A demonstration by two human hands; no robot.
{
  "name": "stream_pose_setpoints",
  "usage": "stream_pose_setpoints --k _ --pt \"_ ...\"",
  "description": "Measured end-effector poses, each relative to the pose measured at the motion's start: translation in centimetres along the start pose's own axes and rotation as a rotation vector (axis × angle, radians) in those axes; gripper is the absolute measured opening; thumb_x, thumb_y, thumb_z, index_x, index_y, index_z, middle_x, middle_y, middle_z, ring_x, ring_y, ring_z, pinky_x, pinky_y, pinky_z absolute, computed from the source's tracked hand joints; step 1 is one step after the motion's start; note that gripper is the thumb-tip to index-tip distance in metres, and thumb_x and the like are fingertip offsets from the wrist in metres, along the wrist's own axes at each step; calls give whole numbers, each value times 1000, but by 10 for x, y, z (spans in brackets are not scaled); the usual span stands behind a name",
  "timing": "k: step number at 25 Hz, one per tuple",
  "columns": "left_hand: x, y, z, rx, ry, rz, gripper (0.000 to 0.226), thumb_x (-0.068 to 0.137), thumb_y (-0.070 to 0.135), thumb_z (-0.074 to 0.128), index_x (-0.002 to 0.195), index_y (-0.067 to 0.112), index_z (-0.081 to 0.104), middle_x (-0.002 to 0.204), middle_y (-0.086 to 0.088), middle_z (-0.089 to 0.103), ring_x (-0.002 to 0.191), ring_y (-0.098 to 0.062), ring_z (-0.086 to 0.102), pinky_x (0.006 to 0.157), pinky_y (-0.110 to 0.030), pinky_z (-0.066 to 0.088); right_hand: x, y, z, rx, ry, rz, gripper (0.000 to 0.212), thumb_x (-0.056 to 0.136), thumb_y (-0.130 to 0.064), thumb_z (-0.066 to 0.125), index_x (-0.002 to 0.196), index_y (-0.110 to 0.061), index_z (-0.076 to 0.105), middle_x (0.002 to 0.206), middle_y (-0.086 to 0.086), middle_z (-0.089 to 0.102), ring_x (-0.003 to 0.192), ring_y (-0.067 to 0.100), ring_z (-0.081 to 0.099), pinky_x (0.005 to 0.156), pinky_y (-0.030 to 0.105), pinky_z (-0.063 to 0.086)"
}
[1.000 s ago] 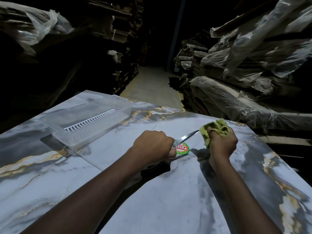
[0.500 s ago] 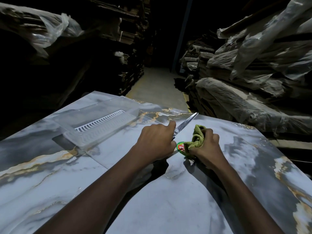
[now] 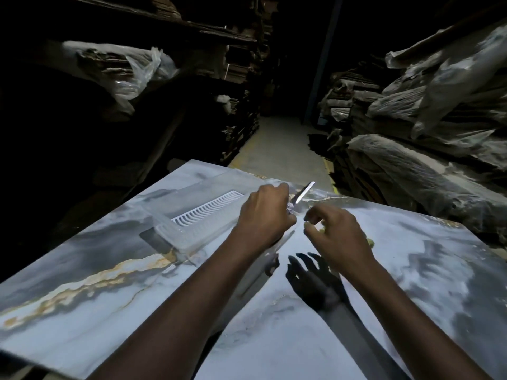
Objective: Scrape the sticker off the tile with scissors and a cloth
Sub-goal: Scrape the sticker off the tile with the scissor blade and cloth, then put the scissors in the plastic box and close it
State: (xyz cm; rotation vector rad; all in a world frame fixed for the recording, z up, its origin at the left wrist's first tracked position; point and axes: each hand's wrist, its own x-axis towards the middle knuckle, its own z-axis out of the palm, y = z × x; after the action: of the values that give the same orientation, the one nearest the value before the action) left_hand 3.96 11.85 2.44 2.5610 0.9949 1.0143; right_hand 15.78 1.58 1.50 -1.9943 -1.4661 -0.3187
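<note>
My left hand (image 3: 263, 215) grips the handles of the scissors, and the metal blade (image 3: 303, 193) sticks up and away to the far right. My right hand (image 3: 338, 237) hovers just above the marble-patterned tile (image 3: 411, 283), its fingers loosely curled and spread, casting a hand-shaped shadow on the tile. A bit of the green cloth (image 3: 370, 241) peeks out at the hand's right edge, lying on the tile. A small greenish patch shows between the right fingers. The sticker is hidden behind my hands.
A clear plastic tray (image 3: 192, 218) with a white slotted insert lies on the tile left of my left hand. Plastic-wrapped stacks (image 3: 425, 165) rise on the right, dark shelving stands on the left, and a narrow aisle (image 3: 279, 149) runs ahead.
My right hand has let go of the green cloth and lifted off the tile. My left hand has raised the scissors away from the sticker, and the view has shifted.
</note>
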Motion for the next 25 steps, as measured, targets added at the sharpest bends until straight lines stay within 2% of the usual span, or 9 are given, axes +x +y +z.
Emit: stream_pose_setpoints --k 5,8,13,17,18,20,22,23,25 --pt "35 -68 -41 178 4 -139 22 76 24 69 91 12 60 92 -13 59 87 -34 59 64 -33 42 44 -33 43 -264 -387 147 17 79 -33 53 87 -22 63 92 6 64 84 27 58 65 31 42" --pt "47 -108 -49 303 -87 -207 19 74 17 67 73 10 49 81 -11 50 88 -36 59 63 -33 40 57 -45 72 -209 -488 160 16 79 -29 52 85 -18 62 95 7 65 86 28 58 66 30 40" --pt "46 -131 -35 410 -287 -208 26 77 17 67 73 10 43 75 -5 43 89 -32 58 64 -33 41 70 -54 103 -184 -439 137 18 79 -31 53 89 -19 61 96 8 64 84 28 59 66 29 41" --pt "43 -128 -23 404 -366 -199 17 83 23 63 92 9 56 93 -12 54 96 -34 58 71 -35 45 68 -49 107 -221 -397 122 19 80 -28 52 91 -17 63 96 8 62 87 29 57 67 30 40" --pt "43 -126 -22 392 -359 -197 19 84 24 63 95 9 58 96 -13 56 96 -35 58 72 -35 46 68 -47 105 -221 -378 125 18 81 -27 52 90 -17 63 96 8 61 88 30 58 68 31 40" --pt "43 -115 -25 346 -236 -164 17 84 24 61 94 11 60 97 -12 60 93 -33 59 71 -35 46 67 -41 101 -195 -316 138 16 80 -24 50 87 -18 63 95 7 62 89 31 58 67 30 39" --pt "44 -88 -33 292 -82 -76 12 84 23 57 88 12 57 91 -9 58 89 -31 58 68 -33 43 68 -36 95 -153 -211 185 16 81 -24 50 85 -19 64 89 5 60 86 30 57 66 30 38" --pt "42 -70 -37 286 -81 -18 12 85 24 56 85 12 54 86 -8 55 88 -30 58 67 -33 41 69 -33 90 -117 -151 237 17 81 -24 50 86 -19 65 87 5 59 84 31 56 66 30 38" --pt "31 -34 -35 295 -289 69 19 87 30 56 86 11 55 81 -5 50 85 -26 60 68 -31 41 74 -29 81 -4 -40 365 16 80 -26 52 86 -21 66 87 7 62 84 31 58 67 30 41"
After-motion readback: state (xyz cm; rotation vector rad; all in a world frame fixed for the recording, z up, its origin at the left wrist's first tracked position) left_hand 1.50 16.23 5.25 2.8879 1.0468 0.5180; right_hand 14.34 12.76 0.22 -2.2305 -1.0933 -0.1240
